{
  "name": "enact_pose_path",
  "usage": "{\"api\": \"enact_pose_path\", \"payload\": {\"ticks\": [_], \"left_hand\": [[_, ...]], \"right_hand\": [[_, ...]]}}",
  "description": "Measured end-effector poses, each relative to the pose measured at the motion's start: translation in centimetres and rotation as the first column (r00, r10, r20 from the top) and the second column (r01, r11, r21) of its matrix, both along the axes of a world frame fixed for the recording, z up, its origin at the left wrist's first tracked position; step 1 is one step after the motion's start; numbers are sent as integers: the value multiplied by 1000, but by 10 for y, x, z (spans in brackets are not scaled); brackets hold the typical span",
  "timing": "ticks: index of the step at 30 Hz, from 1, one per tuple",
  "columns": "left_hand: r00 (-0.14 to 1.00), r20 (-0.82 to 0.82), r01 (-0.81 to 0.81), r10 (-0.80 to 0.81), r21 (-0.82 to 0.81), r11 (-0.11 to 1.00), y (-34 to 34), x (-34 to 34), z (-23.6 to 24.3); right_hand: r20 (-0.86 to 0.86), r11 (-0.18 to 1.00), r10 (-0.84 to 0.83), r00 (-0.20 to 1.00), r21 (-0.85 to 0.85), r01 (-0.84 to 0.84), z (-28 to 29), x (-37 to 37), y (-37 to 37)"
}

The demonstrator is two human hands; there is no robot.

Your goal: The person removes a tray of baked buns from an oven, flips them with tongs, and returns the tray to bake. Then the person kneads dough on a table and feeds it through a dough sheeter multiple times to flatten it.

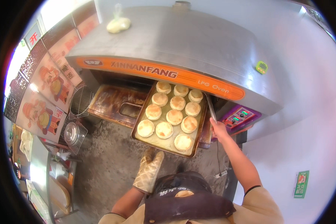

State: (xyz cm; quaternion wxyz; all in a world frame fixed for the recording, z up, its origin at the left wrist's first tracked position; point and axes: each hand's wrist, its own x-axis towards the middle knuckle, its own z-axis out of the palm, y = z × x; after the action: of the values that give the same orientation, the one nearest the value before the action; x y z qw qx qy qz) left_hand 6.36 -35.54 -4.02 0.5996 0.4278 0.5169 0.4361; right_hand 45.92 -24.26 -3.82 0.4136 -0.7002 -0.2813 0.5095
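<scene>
A dark-rimmed baking tray [195,151] juts partway out of the oven mouth, tilted in the view. Rows of round, browned flat pastries [174,117] cover it. On my left hand [149,171] is a quilted cream oven mitt, its thumb and finger parts spread apart, just below the tray's front edge. Whether the mitt touches the tray I cannot tell. At the tray's right side, my right hand [219,130] is closed around a long, thin metal rod [211,106]. The rod's far end reaches into the oven opening, where it is hidden.
The steel oven [168,41] has an orange front strip and a purple control panel [240,117]. Its browned inner deck [112,104] shows left of the tray. A tied bag [118,25] and green timer [261,67] sit on top. Wire racks [76,132] stand left.
</scene>
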Motion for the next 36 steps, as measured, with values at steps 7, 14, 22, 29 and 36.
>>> {"api": "enact_pose_path", "payload": {"ticks": [7, 14, 22, 29, 36], "left_hand": [[773, 580, 6, 258, -413, 911, 21, 63, 46], [818, 511, -84, 262, -345, 935, 34, 77, -1], [824, 512, -55, 242, -353, 934, 11, 48, -2], [848, 500, 1, 177, -336, 942, -4, 10, -27], [833, 537, 65, 137, -339, 938, -9, -5, -13]], "right_hand": [[-152, 988, -34, 988, -153, 11, -12, 24, 79], [-279, 967, -120, 953, -250, 48, -5, 32, 98], [-404, 968, -54, 913, -247, -52, 0, 59, 80], [-438, 962, 50, 898, -219, -160, -4, 56, 82], [144, 977, 212, 967, -66, -205, -35, 64, 82]]}}
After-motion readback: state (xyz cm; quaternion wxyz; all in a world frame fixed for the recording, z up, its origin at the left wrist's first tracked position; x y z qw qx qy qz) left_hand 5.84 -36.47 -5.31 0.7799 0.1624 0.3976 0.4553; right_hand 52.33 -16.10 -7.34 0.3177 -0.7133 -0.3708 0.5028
